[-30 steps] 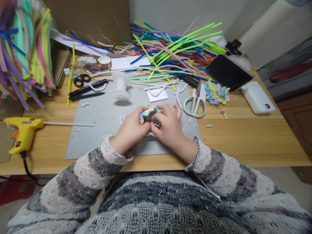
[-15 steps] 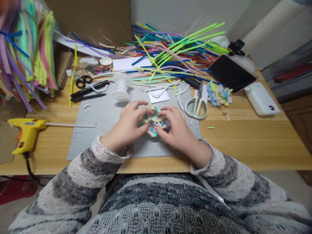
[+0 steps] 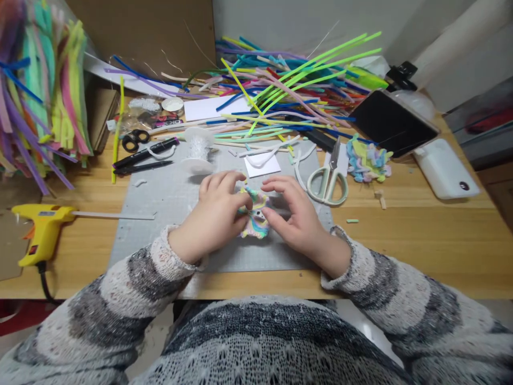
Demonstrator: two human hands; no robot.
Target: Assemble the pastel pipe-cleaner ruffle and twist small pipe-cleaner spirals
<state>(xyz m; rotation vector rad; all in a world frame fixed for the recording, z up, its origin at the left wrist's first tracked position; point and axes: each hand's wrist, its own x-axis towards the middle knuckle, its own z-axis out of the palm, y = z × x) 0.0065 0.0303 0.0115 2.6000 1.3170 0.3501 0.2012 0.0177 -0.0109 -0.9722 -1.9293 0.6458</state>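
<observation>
Over the grey cutting mat [image 3: 160, 214] I see a pastel pipe-cleaner piece [image 3: 257, 229] with ruffled edges in pink, yellow and turquoise. My left hand [image 3: 214, 211] pinches its left side between thumb and fingers. On the right, my right hand [image 3: 298, 216] has thumb and fingers apart. Its thumb tip is close to the piece's right edge, and I cannot tell whether it touches. A small whitish part with dark dots shows near that thumb. Part of the piece is hidden behind my left fingers.
Behind my hands stand a spool of clear thread [image 3: 198, 149] and a white card [image 3: 262, 164]. Scissors [image 3: 329, 179] and a second pastel pipe-cleaner piece [image 3: 366, 158] lie to the right. A yellow glue gun [image 3: 44, 230] lies left. Loose pipe cleaners [image 3: 288, 80] heap up at the back.
My right hand has moved slightly away from the piece and its fingers have spread. My left hand keeps hold of the piece. The whole view has shifted a little.
</observation>
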